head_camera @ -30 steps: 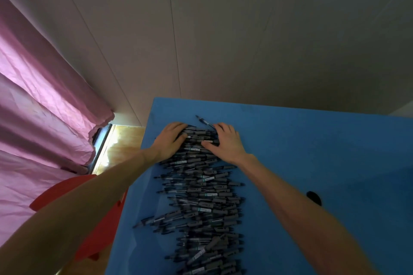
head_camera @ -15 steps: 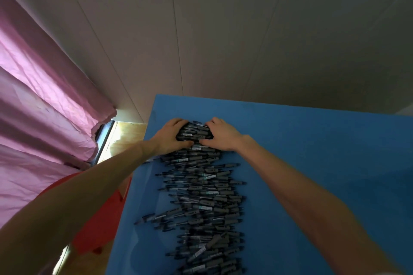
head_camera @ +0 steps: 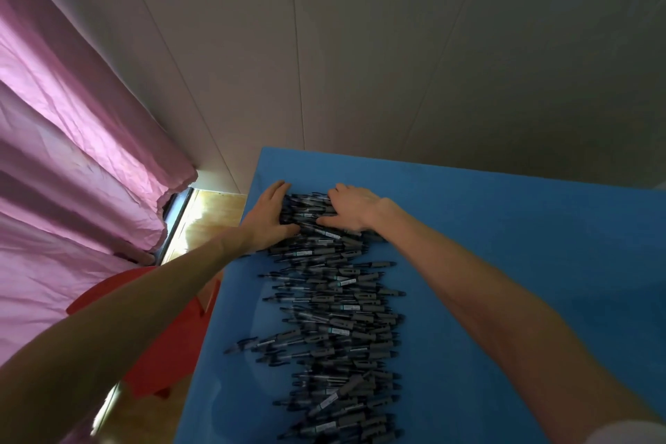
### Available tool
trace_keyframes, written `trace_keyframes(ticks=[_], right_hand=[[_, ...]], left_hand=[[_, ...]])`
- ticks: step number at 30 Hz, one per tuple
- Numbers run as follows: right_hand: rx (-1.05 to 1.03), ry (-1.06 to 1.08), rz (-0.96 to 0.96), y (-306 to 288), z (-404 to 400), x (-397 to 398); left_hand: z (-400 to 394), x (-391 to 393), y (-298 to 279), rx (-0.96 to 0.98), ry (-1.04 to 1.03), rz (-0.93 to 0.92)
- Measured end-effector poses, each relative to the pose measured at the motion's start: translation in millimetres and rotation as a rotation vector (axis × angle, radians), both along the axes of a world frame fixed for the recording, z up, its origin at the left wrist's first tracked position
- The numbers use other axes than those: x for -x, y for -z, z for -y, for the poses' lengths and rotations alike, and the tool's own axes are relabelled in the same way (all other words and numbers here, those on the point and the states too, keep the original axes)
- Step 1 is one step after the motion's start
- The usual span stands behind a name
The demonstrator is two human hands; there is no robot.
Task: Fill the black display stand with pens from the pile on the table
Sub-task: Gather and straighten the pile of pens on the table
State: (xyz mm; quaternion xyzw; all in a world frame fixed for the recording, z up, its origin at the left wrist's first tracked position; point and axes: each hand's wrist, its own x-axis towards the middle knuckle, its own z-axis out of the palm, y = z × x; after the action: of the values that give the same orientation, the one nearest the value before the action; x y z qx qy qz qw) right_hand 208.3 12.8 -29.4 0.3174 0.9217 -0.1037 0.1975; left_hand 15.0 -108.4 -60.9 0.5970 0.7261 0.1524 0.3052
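Note:
A long pile of dark grey pens (head_camera: 335,317) runs down the blue table (head_camera: 522,245) from its far left part toward me. At the pile's far end my left hand (head_camera: 268,218) and my right hand (head_camera: 355,207) cup a bunch of pens (head_camera: 306,209) from either side. The left thumb and the right thumb curl in under the bunch, and the right fingers bend over the pens' ends. No black display stand shows in this view.
The table's left edge lies just beside my left hand. Below it are a red stool (head_camera: 158,335) and wooden floor (head_camera: 205,216). A pink curtain (head_camera: 72,155) hangs at the left, and a pale wall (head_camera: 396,47) rises behind the table.
Both hands have drawn closer together around the far end of the pile, squeezing the pens there into a tighter bunch. The view has tilted upward a little.

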Motion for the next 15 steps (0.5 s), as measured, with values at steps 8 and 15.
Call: trace_keyframes(ticks=[8,15], right_hand=[[-0.058,0.015,-0.038,4.9,4.7,2.0],[-0.097,0.062,-0.013,4.7,7.3,13.2]], left_hand=[[21.6,7.8,7.5,-0.098,-0.028,-0.162],[18.1,-0.9,-0.3,-0.13,-0.096,-0.047]])
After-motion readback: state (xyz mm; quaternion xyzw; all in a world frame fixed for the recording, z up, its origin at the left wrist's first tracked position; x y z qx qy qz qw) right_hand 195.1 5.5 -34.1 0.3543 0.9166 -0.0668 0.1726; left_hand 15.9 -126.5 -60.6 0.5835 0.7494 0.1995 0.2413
